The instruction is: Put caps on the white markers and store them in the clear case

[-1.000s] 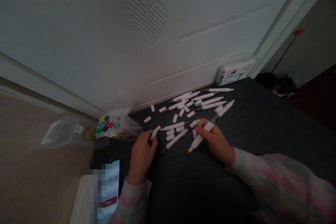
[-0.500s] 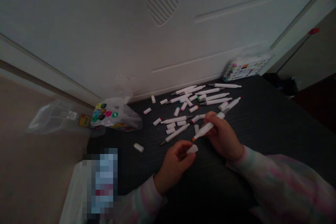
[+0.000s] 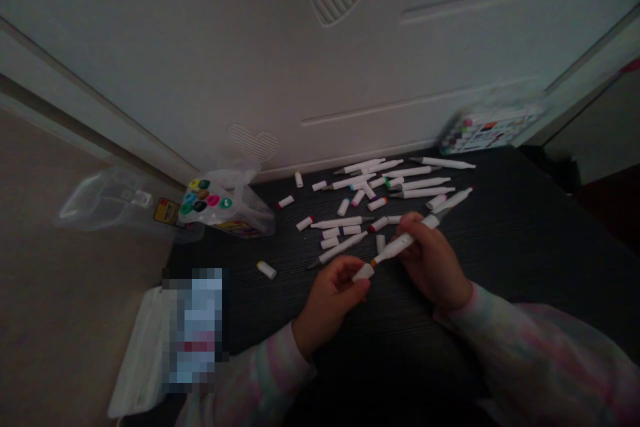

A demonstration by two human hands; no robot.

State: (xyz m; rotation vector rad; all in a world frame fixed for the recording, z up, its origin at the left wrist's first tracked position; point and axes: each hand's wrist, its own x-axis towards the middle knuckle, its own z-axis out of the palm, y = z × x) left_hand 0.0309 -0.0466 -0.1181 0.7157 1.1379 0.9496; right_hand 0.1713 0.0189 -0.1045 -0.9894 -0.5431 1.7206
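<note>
Between the fingertips of my left hand is a white marker cap. My right hand pinches a white marker whose orange-brown tip points down and left at the cap. Tip and cap lie very close together; whether they touch I cannot tell. Beyond my hands, several uncapped white markers and loose caps with coloured ends are scattered over the dark table. A cap with a yellow end lies apart, left of my left hand.
At the left stands a clear plastic case with several coloured marker ends on top, its clear lid beside it. Another packed marker set leans on the white panel at the back right. A blurred-out pale blue item lies front left.
The marker's orange-brown tip and the cap have come closer together. The whole view has shifted a little, so the table's things appear further right.
</note>
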